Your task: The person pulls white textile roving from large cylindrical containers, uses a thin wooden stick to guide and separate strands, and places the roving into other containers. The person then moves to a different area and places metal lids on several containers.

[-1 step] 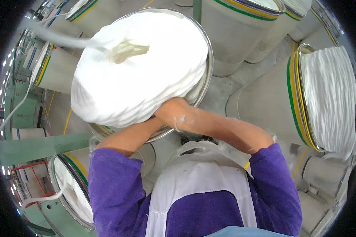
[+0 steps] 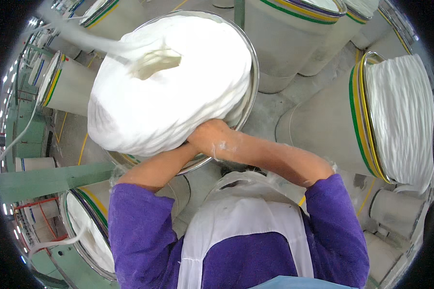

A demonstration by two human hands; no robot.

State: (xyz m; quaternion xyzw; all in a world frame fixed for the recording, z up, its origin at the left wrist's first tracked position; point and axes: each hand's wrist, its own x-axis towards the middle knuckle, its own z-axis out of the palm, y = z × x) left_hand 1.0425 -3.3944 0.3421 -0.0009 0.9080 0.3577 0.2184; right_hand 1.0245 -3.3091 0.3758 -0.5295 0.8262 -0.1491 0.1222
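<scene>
A big ring-shaped coil of white fibre sliver rises above the metal rim of a tall can, with a hole in its middle. From that hole a loose strand runs up to the left, blurred. My right hand reaches in at the coil's near lower edge, touching it between the sliver and the rim; its fingers are hidden. My left hand goes in beside and beneath the right one, wrists crossing. Only its wrist end shows, the rest being covered by sliver and the right hand.
At the right stands a can heaped with sliver. More cans stand at the back. A green bar crosses at the left, above another can with a strand rising from it. Green machinery lines the far left.
The loose strand at the upper left has shifted a little, and the coil has moved very slightly. Both my hands stay in the same place under its edge.
</scene>
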